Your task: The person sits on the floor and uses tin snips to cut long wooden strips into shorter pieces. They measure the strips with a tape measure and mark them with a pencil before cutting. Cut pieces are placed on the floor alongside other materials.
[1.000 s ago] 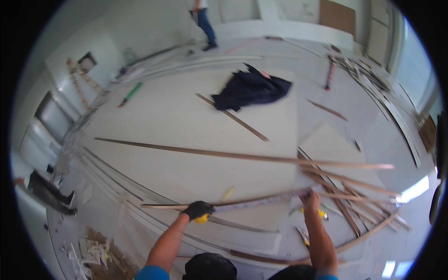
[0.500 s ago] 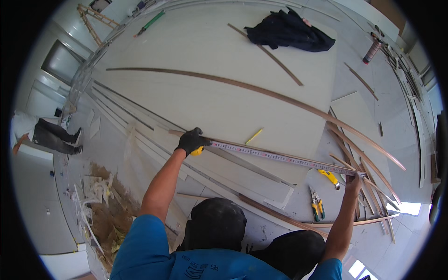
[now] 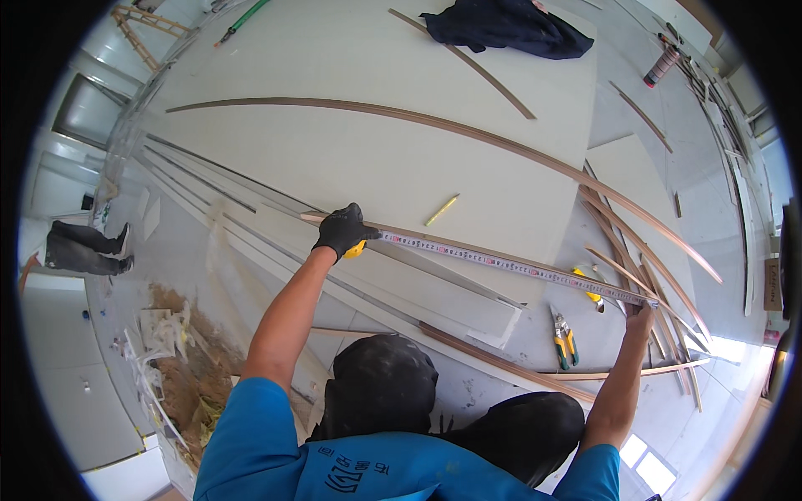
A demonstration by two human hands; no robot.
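My left hand (image 3: 344, 231), in a black glove, is closed on a yellow tape measure (image 3: 357, 248) over the left part of a narrow wood-toned strip (image 3: 434, 244). The white tape blade (image 3: 501, 262) stretches along that strip to my bare right hand (image 3: 642, 313), which pinches its far end at the strip. A yellow pencil (image 3: 442, 209) lies above the tape on the large pale board (image 3: 376, 159). Yellow-and-green snips (image 3: 564, 338) lie below the tape, and a yellow-handled tool (image 3: 588, 288) lies partly behind it.
Loose strips (image 3: 635, 250) crisscross at right. A dark cloth (image 3: 510, 29), a green tool (image 3: 241, 21) and a canister (image 3: 662, 65) lie beyond. A wooden ladder (image 3: 146, 33) stands top left. A co-worker's legs (image 3: 83, 246) are at left, beside debris (image 3: 184, 376) lower down.
My view has tilted down, bringing more of my body into frame. My right hand has moved outward to the right, with more tape showing between the hands; both keep their hold.
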